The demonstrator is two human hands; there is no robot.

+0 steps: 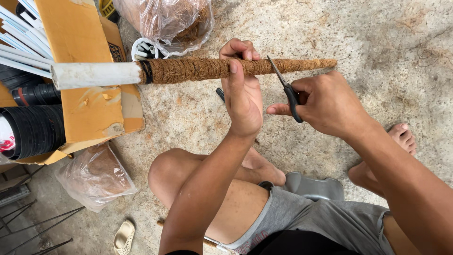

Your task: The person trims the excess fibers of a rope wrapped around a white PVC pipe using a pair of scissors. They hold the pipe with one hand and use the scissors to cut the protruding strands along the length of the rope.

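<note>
**Wrapped Pole and Scissors: Current State**

You hold a white pipe (94,74), lying nearly level, its right portion wound in brown coir fibre (198,68) with a black binding at the wrap's left end. Your black-handled scissors (285,89) stand blades up, the tips touching the fibre just right of your left hand (243,94).
</note>
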